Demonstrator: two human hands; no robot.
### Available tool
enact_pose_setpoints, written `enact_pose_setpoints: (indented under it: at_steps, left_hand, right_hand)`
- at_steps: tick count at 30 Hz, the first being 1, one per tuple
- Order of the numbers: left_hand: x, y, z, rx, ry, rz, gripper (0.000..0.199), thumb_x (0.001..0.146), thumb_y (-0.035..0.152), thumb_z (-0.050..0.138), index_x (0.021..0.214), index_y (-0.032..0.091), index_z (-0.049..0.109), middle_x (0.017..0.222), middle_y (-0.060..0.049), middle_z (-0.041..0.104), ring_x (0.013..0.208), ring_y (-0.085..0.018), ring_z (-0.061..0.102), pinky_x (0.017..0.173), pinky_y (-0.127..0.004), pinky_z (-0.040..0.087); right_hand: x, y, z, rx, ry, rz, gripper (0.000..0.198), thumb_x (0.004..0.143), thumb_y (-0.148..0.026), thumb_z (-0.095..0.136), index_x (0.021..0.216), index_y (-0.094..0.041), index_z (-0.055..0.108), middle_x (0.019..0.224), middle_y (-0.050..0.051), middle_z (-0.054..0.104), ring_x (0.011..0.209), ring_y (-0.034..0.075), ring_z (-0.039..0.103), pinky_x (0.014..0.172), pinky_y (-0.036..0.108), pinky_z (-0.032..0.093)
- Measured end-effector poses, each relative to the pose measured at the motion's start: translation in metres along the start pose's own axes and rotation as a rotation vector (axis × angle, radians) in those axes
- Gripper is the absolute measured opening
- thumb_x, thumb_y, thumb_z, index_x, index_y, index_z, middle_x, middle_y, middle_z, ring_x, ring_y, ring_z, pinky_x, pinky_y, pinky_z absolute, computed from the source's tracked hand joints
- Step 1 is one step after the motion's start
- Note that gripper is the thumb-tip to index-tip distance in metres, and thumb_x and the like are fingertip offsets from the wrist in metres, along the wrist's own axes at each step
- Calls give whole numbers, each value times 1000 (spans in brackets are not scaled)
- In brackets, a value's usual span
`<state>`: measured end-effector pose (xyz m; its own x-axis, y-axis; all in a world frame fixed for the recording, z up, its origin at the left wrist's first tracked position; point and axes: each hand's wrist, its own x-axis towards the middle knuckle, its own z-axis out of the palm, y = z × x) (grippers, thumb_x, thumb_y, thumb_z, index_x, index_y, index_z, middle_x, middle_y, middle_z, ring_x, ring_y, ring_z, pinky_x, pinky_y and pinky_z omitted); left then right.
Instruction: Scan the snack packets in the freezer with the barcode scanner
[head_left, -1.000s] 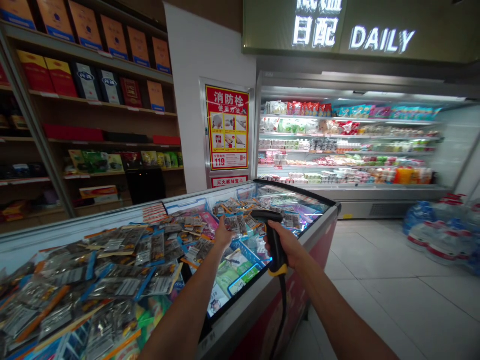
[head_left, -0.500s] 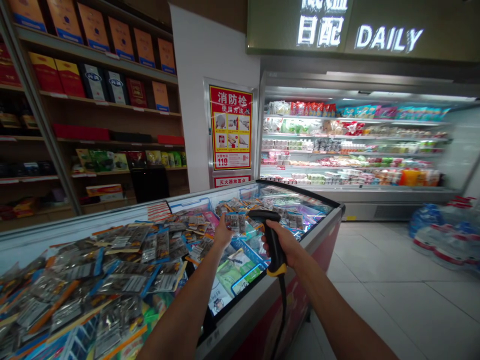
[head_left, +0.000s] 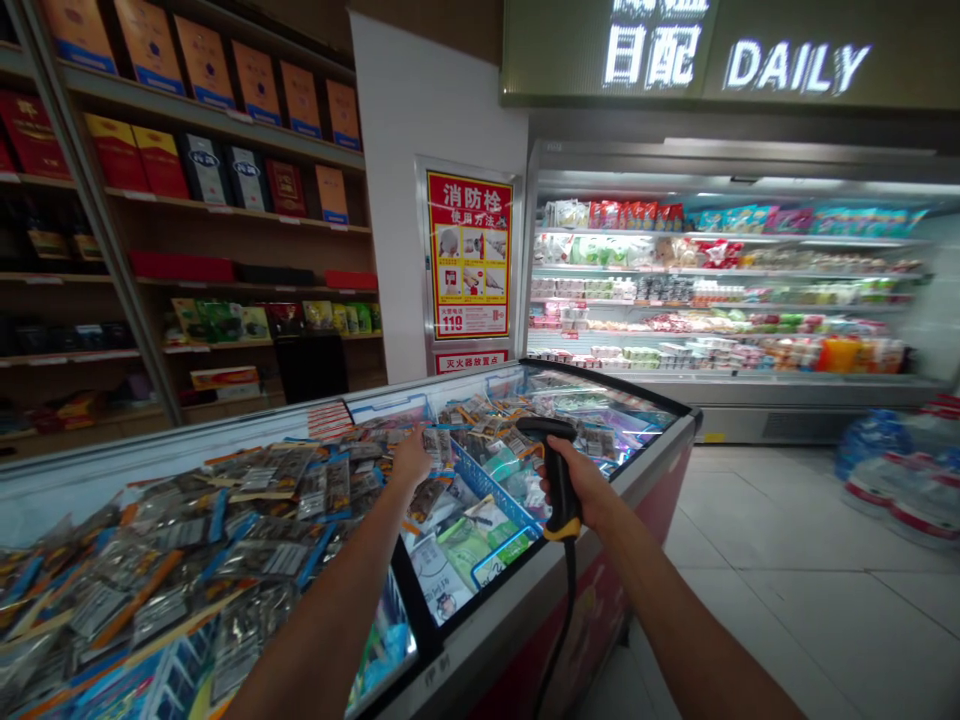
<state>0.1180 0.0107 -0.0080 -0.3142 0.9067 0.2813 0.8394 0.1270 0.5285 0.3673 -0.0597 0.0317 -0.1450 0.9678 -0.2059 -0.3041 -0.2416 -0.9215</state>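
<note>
My right hand is wrapped round the grip of a black and yellow barcode scanner, its head pointing left and its cord hanging down. To the left, over the chest freezer, my left hand is closed on a small clear food packet with a printed label. The hand itself partly hides that packet. Many similar packets with orange and blue edges lie heaped on the freezer's left side, such as one packet below the left forearm's level.
A blue plastic basket divides the freezer's contents, with green and white bags beside it. Shelves of boxes stand behind on the left, a lit refrigerated display at the back. Bottled water packs sit on the floor at right.
My left hand has moved left with the packet, away from the scanner's head. The right hand still holds the scanner, and the view has shifted slightly.
</note>
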Motion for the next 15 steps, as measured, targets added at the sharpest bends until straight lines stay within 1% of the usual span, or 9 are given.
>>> enact_pose_setpoints:
  at_steps: [2, 5, 6, 8, 11, 13, 15]
  left_hand:
    - [3, -7, -12, 66, -12, 23, 49, 63, 4, 47, 111, 12, 50, 103, -12, 60, 98, -22, 53, 81, -28, 38]
    - [5, -17, -27, 132, -20, 25, 38, 66, 7, 45, 103, 11, 55, 99, -14, 61, 97, -24, 53, 82, -32, 37]
    - [5, -19, -30, 145, -12, 20, 36, 67, 8, 45, 101, 11, 56, 98, -15, 60, 97, -26, 52, 82, -34, 37]
    - [1, -19, -33, 155, 27, 4, 35, 67, 9, 47, 101, 11, 56, 104, -18, 56, 102, -30, 48, 83, -39, 36]
    - [-5, -9, -28, 115, 89, -5, 35, 66, 12, 51, 101, 12, 55, 116, -20, 46, 112, -37, 36, 85, -46, 32]
    - [-8, 5, -18, 37, 86, 5, 37, 65, 13, 55, 102, 16, 55, 119, -17, 44, 114, -36, 33, 87, -44, 31]
    - [-9, 21, -2, -86, 41, 9, 40, 62, 14, 59, 101, 19, 55, 120, -13, 45, 115, -32, 33, 88, -39, 31]
  right_hand:
    - [1, 1, -2, 0, 11, 8, 25, 73, -41, 47, 75, -16, 51, 47, -3, 49, 36, 9, 47, 33, 21, 38]
    - [2, 0, -4, 6, 14, 10, 25, 73, -41, 47, 73, -16, 51, 47, -3, 49, 36, 9, 46, 32, 21, 38]
    - [2, 0, -5, 8, 14, 8, 25, 73, -40, 47, 72, -16, 50, 47, -3, 49, 36, 9, 46, 33, 21, 38]
    - [2, 0, -6, 10, 13, 2, 25, 72, -40, 48, 71, -16, 50, 47, -3, 49, 37, 9, 46, 33, 21, 38]
    - [3, -1, -10, 21, 5, -9, 25, 72, -40, 49, 70, -16, 50, 48, -3, 49, 38, 9, 47, 33, 21, 38]
    - [4, -2, -14, 29, 6, -15, 25, 72, -40, 49, 69, -16, 49, 49, -3, 50, 37, 9, 46, 33, 21, 37]
    - [5, -3, -19, 32, 18, -24, 24, 72, -40, 49, 69, -16, 49, 49, -3, 50, 37, 9, 46, 33, 20, 37]
